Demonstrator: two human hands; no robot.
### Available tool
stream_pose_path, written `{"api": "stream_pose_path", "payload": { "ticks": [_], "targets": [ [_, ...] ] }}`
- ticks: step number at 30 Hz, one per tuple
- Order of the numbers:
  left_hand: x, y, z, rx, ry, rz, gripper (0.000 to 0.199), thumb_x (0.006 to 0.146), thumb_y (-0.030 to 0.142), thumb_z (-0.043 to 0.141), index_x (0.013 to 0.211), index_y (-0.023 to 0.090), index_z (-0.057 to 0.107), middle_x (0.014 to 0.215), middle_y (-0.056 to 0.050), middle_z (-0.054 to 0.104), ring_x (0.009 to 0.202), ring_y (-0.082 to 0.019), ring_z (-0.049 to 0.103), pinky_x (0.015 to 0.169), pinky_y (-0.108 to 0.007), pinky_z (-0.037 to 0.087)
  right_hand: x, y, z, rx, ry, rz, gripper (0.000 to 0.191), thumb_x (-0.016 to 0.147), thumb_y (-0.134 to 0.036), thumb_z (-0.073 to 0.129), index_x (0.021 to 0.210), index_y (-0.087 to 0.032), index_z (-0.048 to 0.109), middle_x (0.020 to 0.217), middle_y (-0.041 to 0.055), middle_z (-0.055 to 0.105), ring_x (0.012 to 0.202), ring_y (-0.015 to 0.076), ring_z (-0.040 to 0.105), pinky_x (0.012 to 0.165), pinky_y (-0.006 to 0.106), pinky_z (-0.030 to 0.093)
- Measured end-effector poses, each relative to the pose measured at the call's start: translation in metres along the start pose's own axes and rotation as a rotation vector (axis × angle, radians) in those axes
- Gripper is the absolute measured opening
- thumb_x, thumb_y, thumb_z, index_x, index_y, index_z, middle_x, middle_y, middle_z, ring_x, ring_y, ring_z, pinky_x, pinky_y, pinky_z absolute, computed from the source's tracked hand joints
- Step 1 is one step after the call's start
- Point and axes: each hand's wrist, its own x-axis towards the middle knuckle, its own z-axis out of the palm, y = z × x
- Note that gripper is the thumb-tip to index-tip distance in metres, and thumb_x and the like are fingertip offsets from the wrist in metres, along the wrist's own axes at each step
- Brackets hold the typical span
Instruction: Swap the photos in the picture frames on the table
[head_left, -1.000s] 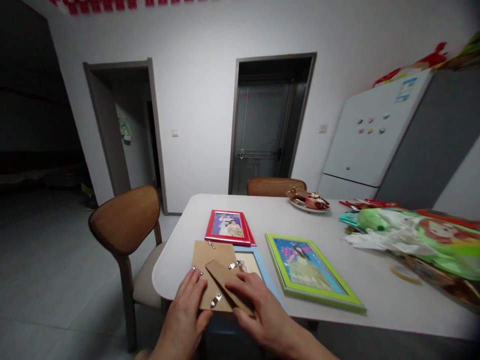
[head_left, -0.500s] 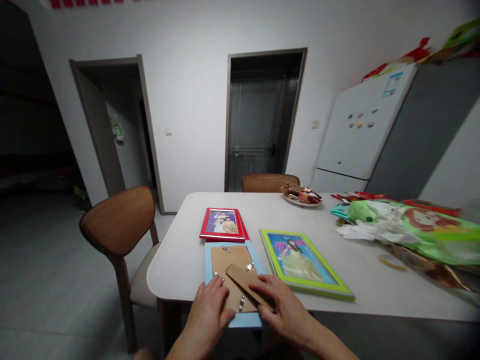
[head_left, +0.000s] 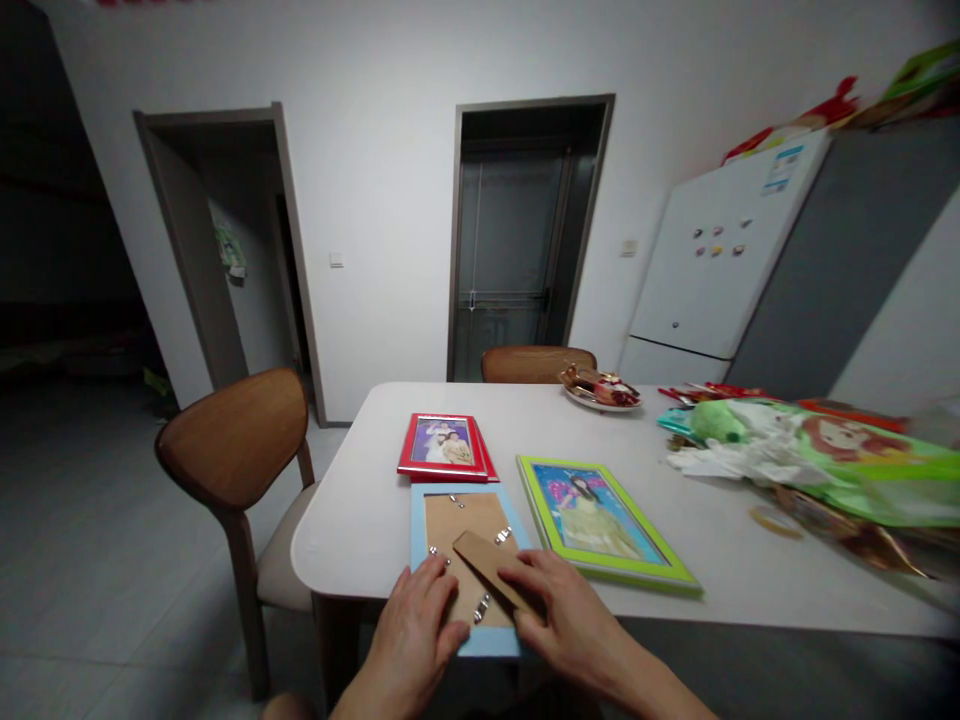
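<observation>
A light-blue photo frame (head_left: 418,510) lies face down at the table's near edge, its brown backing board (head_left: 457,510) and several metal clips showing. My left hand (head_left: 421,615) grips the frame's lower left side, fingers on the backing and thumb near the bottom border. In my right hand (head_left: 559,605), between thumb and fingers, is the brown stand leg (head_left: 484,562) of the frame, tilted up off the backing. Beyond lies a red photo frame (head_left: 442,442), face up on another red one. To the right is a green photo frame (head_left: 611,525), picture upward.
On the white table (head_left: 345,500) are a plate of items (head_left: 600,388) at the back and a heap of green bags and tissue (head_left: 795,450) at the right. A roll of tape (head_left: 775,521) lies near the heap. Wooden chairs (head_left: 236,435) stand left and behind.
The camera view has shifted slightly. Both hands keep their places on the blue frame, and the stand leg looks a little more raised from the backing.
</observation>
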Motion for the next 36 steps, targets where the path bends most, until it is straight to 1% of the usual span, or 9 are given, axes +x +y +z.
{"api": "stream_pose_path", "payload": {
  "ticks": [3, 5, 11, 14, 18, 26, 29, 32, 36],
  "targets": [
    [-0.001, -0.002, 0.000, 0.019, -0.050, 0.012, 0.054, 0.064, 0.034, 0.063, 0.112, 0.016, 0.047, 0.130, -0.013, 0.038, 0.121, -0.025, 0.031, 0.100, -0.048, 0.021, 0.001, 0.003, 0.007, -0.010, 0.016, -0.022, 0.041, 0.062, -0.017, 0.046, 0.101, -0.020, 0.059, 0.102, 0.0086, 0.054, 0.094, 0.0215, 0.046, 0.084, 0.035, 0.034],
    [-0.001, -0.003, 0.000, 0.032, -0.067, 0.015, 0.060, 0.058, 0.034, 0.068, 0.111, 0.017, 0.047, 0.130, -0.012, 0.039, 0.121, -0.025, 0.031, 0.100, -0.048, 0.019, 0.001, 0.004, 0.008, -0.010, 0.016, -0.031, 0.041, 0.063, -0.018, 0.047, 0.102, -0.021, 0.058, 0.102, 0.0081, 0.053, 0.095, 0.0217, 0.045, 0.085, 0.036, 0.033],
    [-0.001, -0.005, 0.004, 0.026, -0.051, -0.013, 0.050, 0.058, 0.027, 0.068, 0.105, 0.018, 0.051, 0.128, -0.011, 0.041, 0.120, -0.025, 0.033, 0.100, -0.047, 0.020, 0.015, 0.008, 0.007, -0.039, 0.008, -0.043, 0.026, 0.073, -0.024, 0.044, 0.092, -0.020, 0.061, 0.103, 0.0077, 0.053, 0.095, 0.0204, 0.044, 0.084, 0.034, 0.032],
    [-0.002, -0.005, 0.004, 0.011, -0.033, -0.002, 0.050, 0.058, 0.026, 0.068, 0.105, 0.018, 0.051, 0.128, -0.012, 0.041, 0.119, -0.026, 0.034, 0.100, -0.049, 0.020, 0.030, 0.015, 0.010, -0.126, 0.051, 0.002, 0.027, 0.077, -0.021, 0.037, 0.094, -0.019, 0.059, 0.100, 0.0080, 0.052, 0.093, 0.0191, 0.044, 0.081, 0.032, 0.033],
    [-0.003, -0.005, 0.002, -0.012, -0.036, 0.011, 0.044, 0.061, 0.029, 0.067, 0.101, 0.018, 0.053, 0.125, -0.011, 0.045, 0.119, -0.026, 0.035, 0.100, -0.048, 0.021, 0.044, 0.021, 0.016, -0.248, 0.069, 0.054, 0.024, 0.078, -0.024, 0.038, 0.092, -0.019, 0.058, 0.097, 0.0082, 0.050, 0.091, 0.0202, 0.043, 0.078, 0.033, 0.032],
    [-0.004, -0.003, 0.005, -0.012, 0.026, 0.004, 0.040, 0.063, 0.028, 0.067, 0.099, 0.019, 0.054, 0.124, -0.010, 0.047, 0.117, -0.024, 0.038, 0.099, -0.046, 0.024, 0.043, 0.019, 0.016, -0.214, 0.063, 0.028, 0.028, 0.081, -0.022, 0.034, 0.072, -0.013, 0.059, 0.090, 0.0101, 0.051, 0.089, 0.0189, 0.044, 0.081, 0.030, 0.031],
    [-0.005, -0.004, 0.005, -0.011, 0.013, -0.001, 0.044, 0.063, 0.028, 0.066, 0.103, 0.017, 0.052, 0.124, -0.011, 0.046, 0.118, -0.024, 0.036, 0.100, -0.045, 0.023, 0.039, 0.020, 0.014, -0.233, 0.052, 0.003, 0.030, 0.082, -0.026, 0.033, 0.077, -0.014, 0.059, 0.092, 0.0099, 0.051, 0.089, 0.0189, 0.044, 0.082, 0.031, 0.031],
    [-0.005, -0.007, 0.006, -0.023, 0.009, 0.002, 0.047, 0.062, 0.028, 0.067, 0.105, 0.017, 0.051, 0.125, -0.011, 0.045, 0.117, -0.024, 0.037, 0.100, -0.044, 0.023, 0.037, 0.017, 0.012, -0.250, 0.030, 0.007, 0.028, 0.081, -0.027, 0.035, 0.092, -0.015, 0.057, 0.101, 0.0109, 0.051, 0.093, 0.0204, 0.043, 0.083, 0.033, 0.031],
    [-0.004, -0.010, 0.008, -0.069, 0.054, 0.030, 0.048, 0.060, 0.028, 0.068, 0.104, 0.021, 0.051, 0.117, -0.009, 0.053, 0.111, -0.024, 0.043, 0.099, -0.045, 0.024, 0.041, 0.000, 0.016, -0.166, 0.016, -0.085, 0.031, 0.080, -0.021, 0.036, 0.108, -0.019, 0.050, 0.114, 0.0091, 0.046, 0.102, 0.0207, 0.039, 0.084, 0.034, 0.030]
  ]
}}
